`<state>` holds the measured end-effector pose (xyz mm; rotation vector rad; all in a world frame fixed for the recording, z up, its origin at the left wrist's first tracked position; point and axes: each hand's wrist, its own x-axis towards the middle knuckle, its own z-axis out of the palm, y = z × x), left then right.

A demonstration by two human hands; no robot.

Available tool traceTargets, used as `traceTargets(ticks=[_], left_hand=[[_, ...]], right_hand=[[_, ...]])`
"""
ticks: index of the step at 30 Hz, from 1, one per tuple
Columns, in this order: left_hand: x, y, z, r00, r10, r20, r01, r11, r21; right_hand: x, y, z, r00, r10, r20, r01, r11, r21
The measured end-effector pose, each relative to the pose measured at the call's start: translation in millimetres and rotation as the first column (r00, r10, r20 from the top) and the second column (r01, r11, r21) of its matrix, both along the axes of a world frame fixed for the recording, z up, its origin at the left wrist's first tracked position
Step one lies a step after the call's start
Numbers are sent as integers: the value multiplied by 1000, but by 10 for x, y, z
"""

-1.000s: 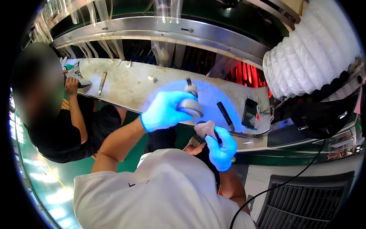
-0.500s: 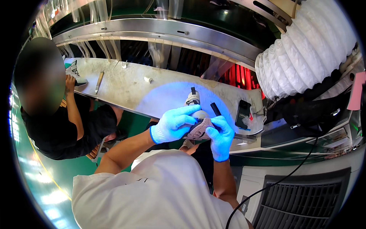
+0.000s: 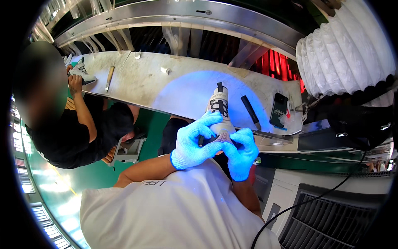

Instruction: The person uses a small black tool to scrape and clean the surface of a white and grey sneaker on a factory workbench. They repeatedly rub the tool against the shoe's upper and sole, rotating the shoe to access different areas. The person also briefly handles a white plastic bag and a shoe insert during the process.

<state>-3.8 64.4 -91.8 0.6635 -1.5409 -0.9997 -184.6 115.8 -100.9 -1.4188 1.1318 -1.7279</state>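
Observation:
Between my two gloved hands is a light-coloured sneaker with dark lacing and a dark heel loop. Its heel points away from me and its toe is toward my body. My left hand grips the toe end from the left, fingers curled over the upper. On the other side, my right hand closes on the toe, where a bit of pinkish sole shows between the hands. Fingers hide most of the toe. Blue light falls on the gloves and bench. A black pen-shaped tool lies right of the shoe.
A dark phone and a crumpled clear wrapper lie at the bench's right end. A small white cup-like piece and a wooden-handled blade lie farther left. At left, a seated co-worker holds another sneaker. A ribbed white duct hangs at right.
The sneaker has turned so its laced upper shows more and its sole less. My hands have come closer together around the toe. The whole view has shifted somewhat.

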Motion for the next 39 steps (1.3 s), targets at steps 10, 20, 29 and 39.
traceTargets(ticks=[10, 20, 29, 39], left_hand=[[32, -12, -10, 999, 2, -34, -1, 1000, 20], [70, -86, 78, 1000, -22, -2, 22, 999, 24], [306, -270, 51, 963, -262, 63, 245, 949, 199], [274, -322, 114, 941, -334, 59, 302, 904, 302]], right_hand=[[84, -33, 47, 981, -98, -168, 91, 994, -52], [128, -45, 51, 984, -120, -132, 116, 993, -39], [316, 10, -15, 985, -160, 60, 149, 976, 156], [317, 11, 108, 998, -33, -54, 40, 989, 141]])
